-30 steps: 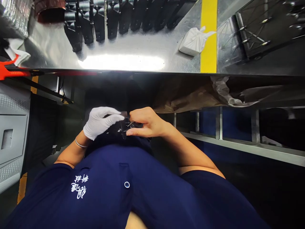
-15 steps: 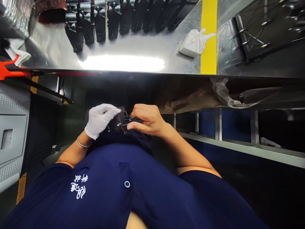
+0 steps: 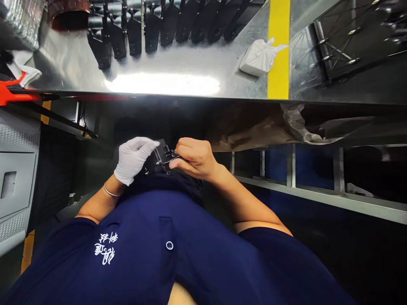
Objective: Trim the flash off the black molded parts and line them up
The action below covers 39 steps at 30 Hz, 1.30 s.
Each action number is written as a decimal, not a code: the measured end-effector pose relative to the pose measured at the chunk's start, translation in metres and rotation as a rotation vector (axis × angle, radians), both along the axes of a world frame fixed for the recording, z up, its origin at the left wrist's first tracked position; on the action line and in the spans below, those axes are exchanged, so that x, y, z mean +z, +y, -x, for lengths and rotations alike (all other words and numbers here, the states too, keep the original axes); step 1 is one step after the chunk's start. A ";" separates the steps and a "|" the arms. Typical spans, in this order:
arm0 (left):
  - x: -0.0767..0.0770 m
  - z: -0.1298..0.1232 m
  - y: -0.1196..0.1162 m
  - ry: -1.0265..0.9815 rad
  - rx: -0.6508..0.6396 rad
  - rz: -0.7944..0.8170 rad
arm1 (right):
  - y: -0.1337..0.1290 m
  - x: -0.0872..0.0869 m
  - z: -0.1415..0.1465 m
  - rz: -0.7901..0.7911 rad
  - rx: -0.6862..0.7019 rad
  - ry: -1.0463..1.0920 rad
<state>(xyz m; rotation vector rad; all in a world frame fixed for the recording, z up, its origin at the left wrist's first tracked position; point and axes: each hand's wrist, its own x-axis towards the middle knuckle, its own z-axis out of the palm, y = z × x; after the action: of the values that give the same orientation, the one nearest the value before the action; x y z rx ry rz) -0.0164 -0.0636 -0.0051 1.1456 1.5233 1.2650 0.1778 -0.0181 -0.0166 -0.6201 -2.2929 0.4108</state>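
My left hand point(image 3: 133, 159), in a white glove, pinches the edge of a dark plastic part point(image 3: 161, 151) between thumb and fingers. The part is flat and glossy, with small posts and pin-like bits sticking out. Bare and curled, my right hand point(image 3: 197, 156) presses thumb and forefinger together at the part's right side, around a thin piece there. Whether that piece is separate from the part I cannot tell. Both hands are in front of my waist, below the front edge of the metal table point(image 3: 178, 63).
Black moulded parts point(image 3: 152, 34) stand in a row on the table. A white wrapped packet point(image 3: 258, 57) lies by the yellow stripe point(image 3: 279, 51). Brown tape roll point(image 3: 68, 15) and red tool handle point(image 3: 12, 93) are at left. A grey case point(image 3: 17, 169) stands beside me; metal rails point(image 3: 318, 195) run right.
The dark part has tilted slightly in my hands, showing more of its face. My right thumb and fingers have closed a little nearer together. The table things have stayed put.
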 end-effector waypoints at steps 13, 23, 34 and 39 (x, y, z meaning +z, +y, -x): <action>0.002 -0.004 0.004 -0.028 0.051 0.077 | 0.000 -0.003 0.002 0.025 -0.095 -0.013; 0.000 0.000 0.005 -0.018 0.018 0.052 | 0.005 0.001 -0.001 -0.071 -0.085 -0.102; -0.001 -0.001 0.005 -0.015 0.045 0.069 | 0.003 -0.006 0.001 0.000 -0.073 -0.077; -0.003 -0.003 0.005 -0.035 0.042 0.088 | 0.002 -0.008 0.001 0.064 -0.117 -0.004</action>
<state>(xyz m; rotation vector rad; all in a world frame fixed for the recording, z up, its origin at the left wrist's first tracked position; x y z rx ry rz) -0.0132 -0.0591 -0.0080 1.0345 1.5690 1.2274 0.1772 -0.0161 -0.0244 -0.7836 -2.2412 0.4275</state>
